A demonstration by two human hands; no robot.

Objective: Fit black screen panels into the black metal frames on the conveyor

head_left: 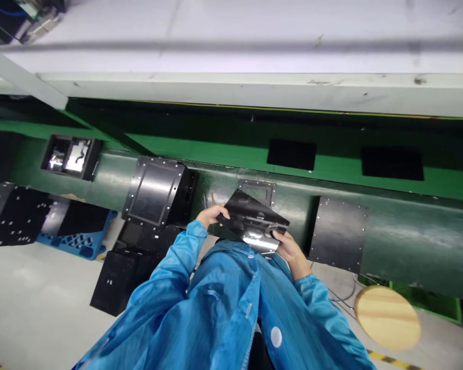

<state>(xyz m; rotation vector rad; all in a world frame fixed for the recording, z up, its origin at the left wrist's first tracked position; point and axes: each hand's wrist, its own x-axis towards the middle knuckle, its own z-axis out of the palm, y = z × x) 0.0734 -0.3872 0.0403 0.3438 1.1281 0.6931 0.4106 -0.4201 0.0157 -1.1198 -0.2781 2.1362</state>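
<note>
Gripping a black panel (pixel 252 218) at opposite ends (thumbs (pixel 278 236) on top): left hand (pixel 212 215), right hand (pixel 291 251).

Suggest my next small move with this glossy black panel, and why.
Perhaps ease the glossy black panel toward the thin black rectangular frame on the green bench: your left hand and right hand hold it at opposite ends, and the frame lies just beyond.
</note>
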